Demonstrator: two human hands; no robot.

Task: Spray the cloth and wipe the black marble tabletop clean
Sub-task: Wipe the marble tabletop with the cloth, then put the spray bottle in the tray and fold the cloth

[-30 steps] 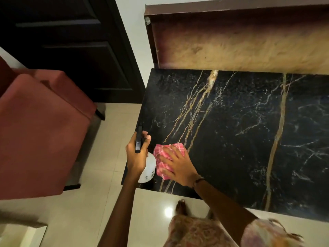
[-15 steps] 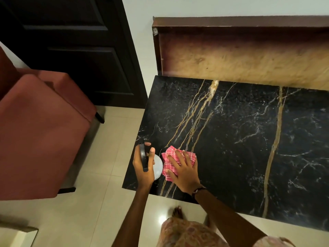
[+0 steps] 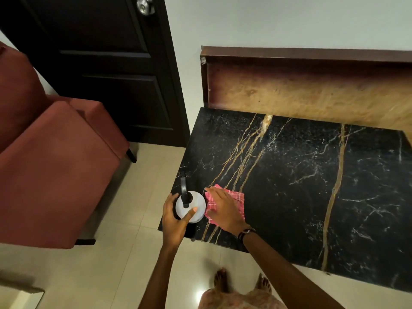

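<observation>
A black marble tabletop (image 3: 312, 186) with gold and white veins fills the right half of the view. A white spray bottle (image 3: 196, 202) with a black trigger head stands upright on its near left corner. My left hand (image 3: 175, 219) wraps around the bottle's body from the near side. A folded pink checked cloth (image 3: 236, 197) lies flat on the marble just right of the bottle. My right hand (image 3: 224, 208) presses down on the cloth with its fingers spread, covering most of it.
A dark red upholstered chair (image 3: 51, 166) stands left of the table across a strip of tiled floor (image 3: 124, 219). A brown wooden panel (image 3: 312, 90) rises along the table's far edge. A dark door (image 3: 100, 63) is at the back left. My bare feet show below the table's near edge.
My left hand has lowered the spray bottle onto the table's corner and shifted from its trigger head to its body. My right hand stays on the cloth.
</observation>
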